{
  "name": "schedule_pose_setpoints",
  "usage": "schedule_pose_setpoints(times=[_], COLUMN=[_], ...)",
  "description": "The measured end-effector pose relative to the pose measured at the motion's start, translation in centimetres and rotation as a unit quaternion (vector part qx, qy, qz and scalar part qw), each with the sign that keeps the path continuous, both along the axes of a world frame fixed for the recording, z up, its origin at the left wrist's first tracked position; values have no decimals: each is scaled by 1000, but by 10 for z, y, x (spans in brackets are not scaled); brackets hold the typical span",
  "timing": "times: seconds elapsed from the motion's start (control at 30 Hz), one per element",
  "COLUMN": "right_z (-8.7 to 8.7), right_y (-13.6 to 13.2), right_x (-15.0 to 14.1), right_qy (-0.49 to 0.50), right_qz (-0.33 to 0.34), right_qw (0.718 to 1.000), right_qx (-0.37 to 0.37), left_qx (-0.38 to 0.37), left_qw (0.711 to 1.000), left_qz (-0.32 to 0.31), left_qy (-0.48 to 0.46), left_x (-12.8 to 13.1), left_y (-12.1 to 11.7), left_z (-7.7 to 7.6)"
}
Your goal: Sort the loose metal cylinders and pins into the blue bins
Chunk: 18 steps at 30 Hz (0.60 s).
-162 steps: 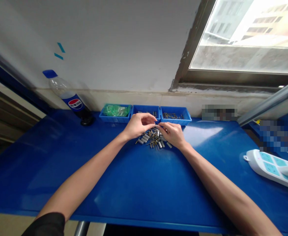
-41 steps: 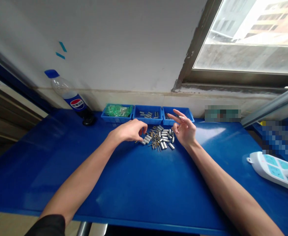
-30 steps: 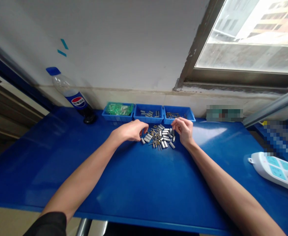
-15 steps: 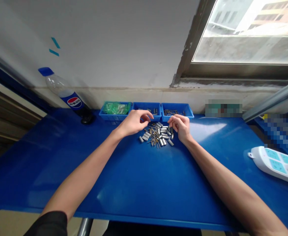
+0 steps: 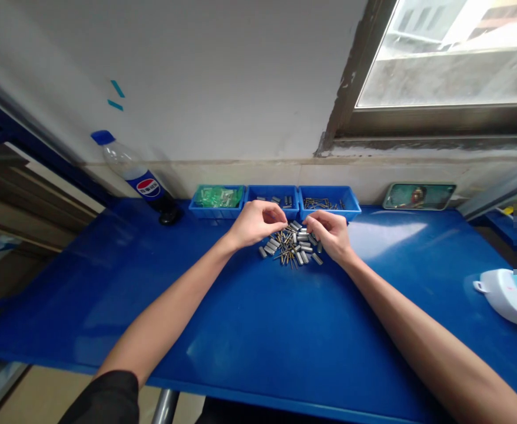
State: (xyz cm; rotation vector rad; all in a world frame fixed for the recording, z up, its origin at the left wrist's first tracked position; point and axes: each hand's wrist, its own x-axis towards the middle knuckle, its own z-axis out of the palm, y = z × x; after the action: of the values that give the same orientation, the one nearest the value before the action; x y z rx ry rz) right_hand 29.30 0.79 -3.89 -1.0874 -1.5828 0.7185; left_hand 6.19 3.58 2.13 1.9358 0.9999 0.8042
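Note:
A small heap of grey metal sleeves and thin gold pins (image 5: pixel 292 249) lies on the blue table (image 5: pixel 258 330). My left hand (image 5: pixel 256 222) hovers just above the heap's left side, fingers pinched together on a tiny part I cannot make out. My right hand (image 5: pixel 330 233) is at the heap's right side, fingers curled and pinched toward the left hand. The two sets of fingertips are close but apart.
Three small blue trays stand against the wall: one with green bags (image 5: pixel 217 200), one with grey sleeves (image 5: pixel 273 199), one with gold pins (image 5: pixel 329 203). A cola bottle (image 5: pixel 137 176) is at the left, a phone (image 5: pixel 418 196) at the right, a white power strip (image 5: pixel 512 291) at the far right.
My right hand came down from a raised, open pose to the heap and pinched. My left hand lifted off the heap and pinched. Both hands now meet over the parts.

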Motion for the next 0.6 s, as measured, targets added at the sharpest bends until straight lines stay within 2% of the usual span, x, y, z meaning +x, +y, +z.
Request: schedule_pose_setpoints(times=[0.13,0.27,0.43,0.6], right_z=[7,8,-1,-5], right_y=[-4,-3,1,1], right_x=[-4,-9,-12,-12], right_qy=[-113,-171,-196,-213], right_qz=[-16,20,32,-19], right_qw=[988,969,959,956], right_qx=[106,176,202,202], left_qx=[0,-4,15,65], left_qw=[1000,999,1000,995], left_qz=[17,-3,-21,-18], left_qy=[-14,-36,-17,74], left_x=[-2,-2,-2,-8], left_y=[1,2,3,7], left_z=[-2,-5,-7,-2])
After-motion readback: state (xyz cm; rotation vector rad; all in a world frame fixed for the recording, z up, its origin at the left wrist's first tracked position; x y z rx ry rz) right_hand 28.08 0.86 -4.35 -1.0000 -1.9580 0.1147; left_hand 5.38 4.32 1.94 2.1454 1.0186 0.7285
